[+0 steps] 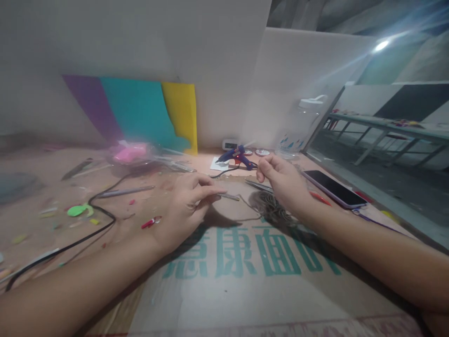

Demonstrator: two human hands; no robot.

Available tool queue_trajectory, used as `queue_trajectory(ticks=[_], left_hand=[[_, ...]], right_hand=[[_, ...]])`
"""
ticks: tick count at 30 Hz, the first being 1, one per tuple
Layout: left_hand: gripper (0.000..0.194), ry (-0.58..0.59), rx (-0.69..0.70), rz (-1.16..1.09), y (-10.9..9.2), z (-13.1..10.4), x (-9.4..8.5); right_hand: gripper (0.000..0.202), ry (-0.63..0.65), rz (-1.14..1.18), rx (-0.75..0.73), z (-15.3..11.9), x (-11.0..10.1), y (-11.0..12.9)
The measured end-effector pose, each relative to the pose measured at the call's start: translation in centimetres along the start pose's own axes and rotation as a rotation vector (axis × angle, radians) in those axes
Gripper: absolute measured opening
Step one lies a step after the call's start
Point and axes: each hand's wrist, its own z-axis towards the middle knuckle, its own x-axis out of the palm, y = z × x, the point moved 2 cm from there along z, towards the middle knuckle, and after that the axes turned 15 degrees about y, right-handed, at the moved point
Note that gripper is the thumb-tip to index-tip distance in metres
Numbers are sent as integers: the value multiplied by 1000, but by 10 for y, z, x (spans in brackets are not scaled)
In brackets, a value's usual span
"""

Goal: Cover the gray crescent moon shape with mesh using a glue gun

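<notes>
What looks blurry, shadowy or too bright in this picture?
Head view: the lamp glares, with streaks around it; head view: a shadow lies beside the left hand; head view: the grey lump at far left is blurry, the phone clearer.

Grey cord (231, 197) in left hand (192, 199)

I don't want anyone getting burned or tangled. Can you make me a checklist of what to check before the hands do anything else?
1. Left hand grips the thin piece: ok, pinched at the fingertips.
2. Right hand holds something: cannot tell; its fingers are curled together.
3. Grey cord untangled: not ok, most is bunched up near the right wrist.
4. Glue gun nozzle over the white card: ok.
5. Glue gun cool: cannot tell; a small red light shows on it.
6. Phone apart from the cord pile: ok.
</notes>
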Motion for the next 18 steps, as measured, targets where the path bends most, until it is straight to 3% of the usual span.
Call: queue_trajectory(ticks=[5, 9, 13, 16, 18], left_hand=[[23, -29, -12, -12, 0, 0, 1], [20, -18, -61, -32, -1, 0, 0], [17, -18, -78, -53, -2, 0, -1], [15, -52, -81, -45, -2, 0, -1], [13, -100, -166, -44, -1, 1, 0]], right_hand=[[46, 80, -252, -50, -7, 1, 39], [32, 232, -506, -193, -16, 9, 56], [17, 409, -810, -373, -25, 23, 53], [20, 412, -936, -461, -32, 31, 46], [24, 434, -1007, -523, -35, 34, 41]])
